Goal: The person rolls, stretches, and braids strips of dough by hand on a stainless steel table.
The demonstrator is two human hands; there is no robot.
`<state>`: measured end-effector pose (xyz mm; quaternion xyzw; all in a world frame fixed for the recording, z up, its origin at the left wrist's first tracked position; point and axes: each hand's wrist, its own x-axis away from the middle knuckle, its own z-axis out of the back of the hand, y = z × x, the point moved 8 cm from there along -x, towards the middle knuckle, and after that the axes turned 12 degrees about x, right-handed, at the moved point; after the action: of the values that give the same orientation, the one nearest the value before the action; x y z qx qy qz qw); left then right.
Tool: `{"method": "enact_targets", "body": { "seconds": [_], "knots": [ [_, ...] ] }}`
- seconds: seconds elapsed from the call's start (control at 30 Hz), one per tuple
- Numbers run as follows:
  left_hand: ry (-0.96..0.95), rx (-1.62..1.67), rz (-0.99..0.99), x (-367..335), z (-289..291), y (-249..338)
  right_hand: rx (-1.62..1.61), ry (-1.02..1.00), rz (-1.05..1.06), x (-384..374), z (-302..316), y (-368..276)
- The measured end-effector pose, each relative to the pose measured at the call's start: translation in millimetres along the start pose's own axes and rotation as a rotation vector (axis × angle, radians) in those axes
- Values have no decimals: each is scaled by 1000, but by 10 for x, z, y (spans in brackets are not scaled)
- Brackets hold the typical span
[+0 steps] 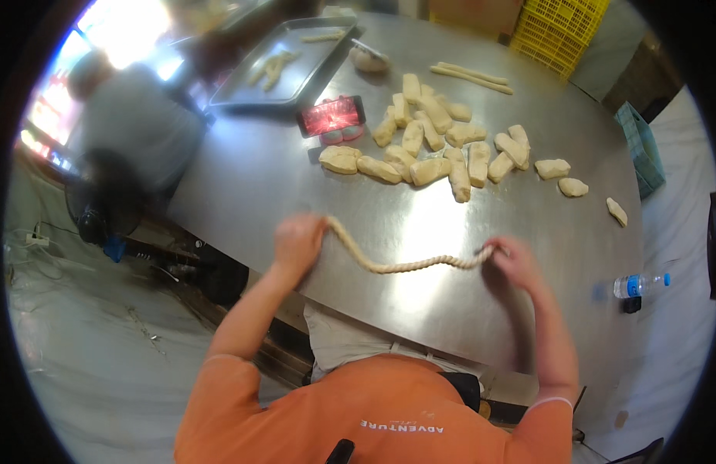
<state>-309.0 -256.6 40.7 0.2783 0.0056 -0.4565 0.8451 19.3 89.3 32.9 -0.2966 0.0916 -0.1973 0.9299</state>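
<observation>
A long twisted dough rope (408,267) sags between my two hands over the steel table. My left hand (299,241) is closed around its left end, which rises toward the fist. At the other end, my right hand (512,259) pinches the tip between thumb and fingers. The twist shows most clearly along the middle and right part of the rope. Beyond my hands lies a pile of cut dough pieces (431,170), pale and roughly oblong, some stacked on others.
A phone (331,117) with a lit red screen leans on a stand. Behind it are a metal tray (253,94) holding dough strips, and two dough strands (474,77). A water bottle (640,285) lies at the right. Another person (141,127) is at the left edge.
</observation>
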Motion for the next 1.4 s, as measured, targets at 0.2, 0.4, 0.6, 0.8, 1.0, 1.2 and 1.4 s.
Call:
{"method": "enact_targets", "body": {
  "seconds": [0.2,0.4,0.6,0.8,1.0,1.2,1.4],
  "knots": [
    [43,-94,-385,-227,2,-128,455,-556,14,416,-104,-874],
    [-45,-34,-215,-288,-253,507,467,82,-68,-94,490,-179],
    [-261,567,-106,349,-535,743,331,-542,163,726,142,-957],
    [-688,766,412,-152,-303,-273,40,-24,-558,1131,1232,1624],
    [175,-59,-343,-585,200,-255,673,139,-269,821,564,295],
    [-109,46,6,-182,26,-722,826,49,-378,926,102,469],
    [130,-375,-216,388,193,-364,528,217,-357,843,477,896]
  ]
}}
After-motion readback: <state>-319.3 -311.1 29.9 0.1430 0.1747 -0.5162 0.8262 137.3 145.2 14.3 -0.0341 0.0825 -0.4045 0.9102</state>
